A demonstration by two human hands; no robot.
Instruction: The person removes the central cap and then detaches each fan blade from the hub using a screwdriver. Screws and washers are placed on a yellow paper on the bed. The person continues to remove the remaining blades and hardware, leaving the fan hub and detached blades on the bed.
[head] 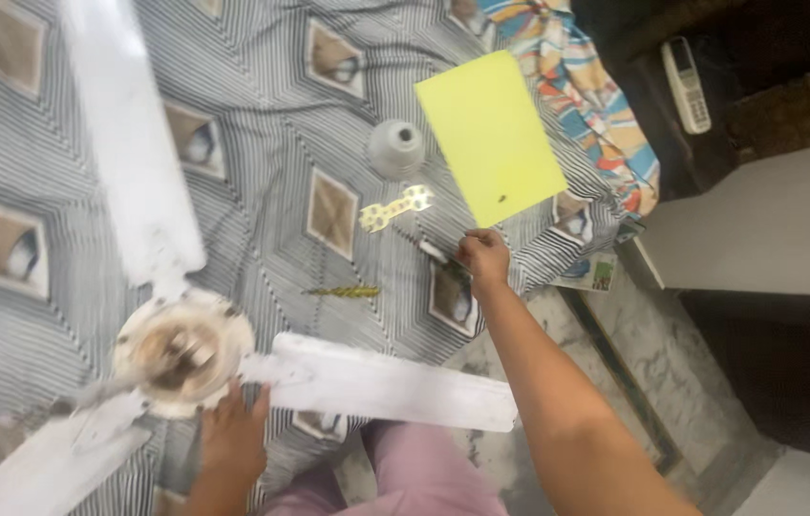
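White ceiling fan (185,354) lies flat on a bed covered by a grey striped bedsheet (262,124) with square brown patches; three blades (128,143) remain attached to the rusty, dusty motor hub, so disassembly looks barely begun, judging by the intact blades. One part is off: the white canopy cup (395,148) stands apart on the sheet, well above the hub. Left hand (231,435) rests against the lower edge of the hub, fingers together and flat on it, steadying. Right hand (483,256) is raised over the bed edge, fingertips pinching the lower corner of a plain yellow-green paper sheet (491,139), held up and tilted; blank apart from one small dark mark near its lower edge. Between cup and hand lies a flat multi-hole metal spanner (395,208); a yellow-handled screwdriver (343,291) lies near the hub, both untouched. A small printed packet (591,272), white and green, sits at the bed edge; a white cordless handset (687,84) rests on the dark surface beyond.
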